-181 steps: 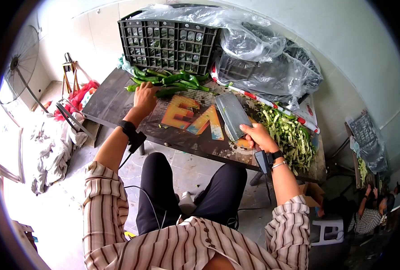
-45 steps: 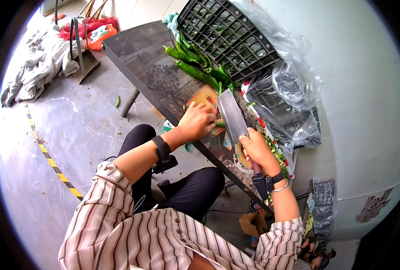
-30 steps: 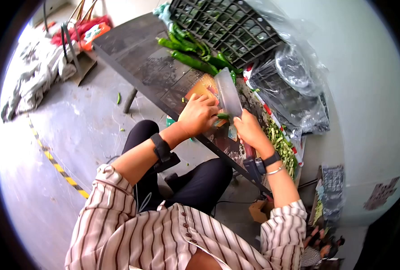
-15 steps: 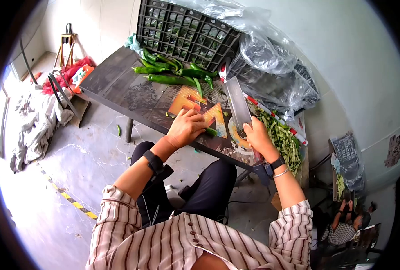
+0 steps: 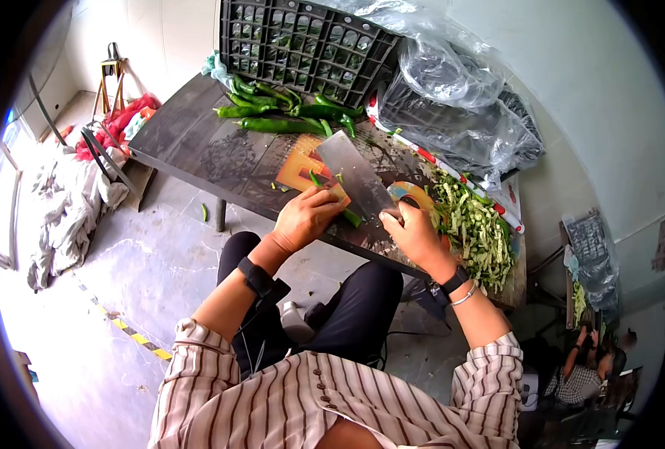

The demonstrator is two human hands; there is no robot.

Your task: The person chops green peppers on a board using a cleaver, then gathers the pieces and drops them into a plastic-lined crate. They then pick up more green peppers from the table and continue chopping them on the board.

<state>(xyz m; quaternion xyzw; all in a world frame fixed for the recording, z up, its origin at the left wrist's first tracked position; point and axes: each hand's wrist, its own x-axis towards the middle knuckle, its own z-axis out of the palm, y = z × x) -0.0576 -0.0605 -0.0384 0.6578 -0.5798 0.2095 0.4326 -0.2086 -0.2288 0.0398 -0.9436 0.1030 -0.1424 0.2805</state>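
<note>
My right hand (image 5: 413, 238) grips the handle of a cleaver (image 5: 355, 173), whose broad blade slants up and left over the table, close to the left fingertips. Closed over a green chili pepper (image 5: 352, 218), my left hand (image 5: 307, 217) rests near the table's front edge; the fingers cover most of the pepper. A small green piece (image 5: 314, 178) shows just beyond the fingers. Several whole green peppers (image 5: 280, 125) lie farther back on the dark table (image 5: 190, 142). To the right of the cleaver spreads a heap of sliced green peppers (image 5: 476, 238).
A black plastic crate (image 5: 310, 49) stands at the table's back, with clear plastic sheeting (image 5: 460, 112) beside it. A red-and-white strip (image 5: 452, 173) borders the sliced heap. Another person (image 5: 575, 370) sits at far right. Crumpled cloth (image 5: 71, 202) lies on the floor at left.
The cleaver has swung left, from beside the strip to near my left fingers. My right hand moved slightly left with it. My left hand stays on the pepper.
</note>
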